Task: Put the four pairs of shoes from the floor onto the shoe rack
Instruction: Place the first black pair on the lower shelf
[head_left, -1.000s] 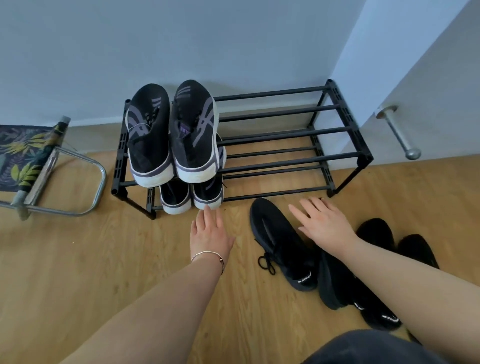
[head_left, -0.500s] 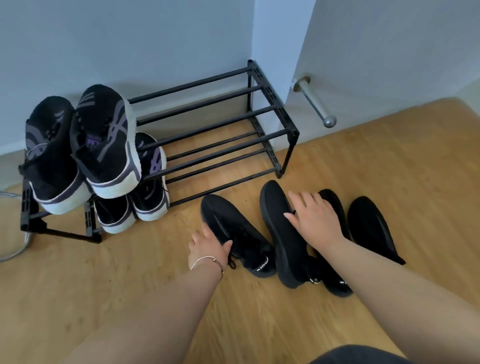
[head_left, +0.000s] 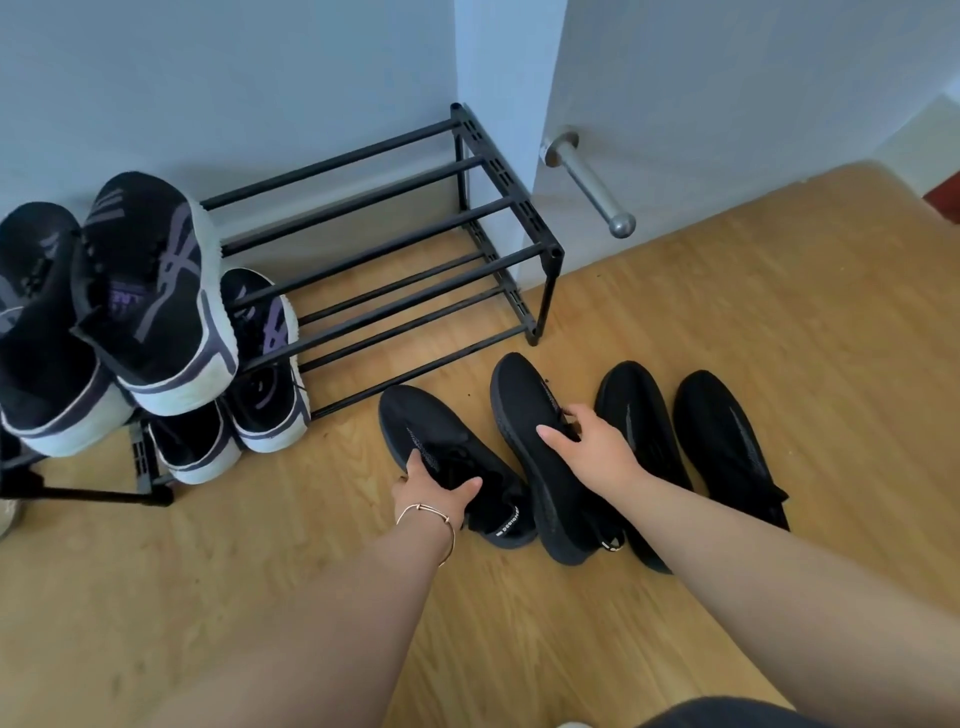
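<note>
Gripping soft, light-looking black shoes by collars: left hand (head_left: 434, 486) clasped left shoe (head_left: 452, 457), right hand (head_left: 589, 447) clasped tilted shoe (head_left: 535, 441).

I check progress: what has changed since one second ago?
Both hands moved right, from near the rack to the floor shoes. The left hand now grips the leftmost black shoe, the right hand the next one. Rack and purple-striped shoes unchanged.
</note>
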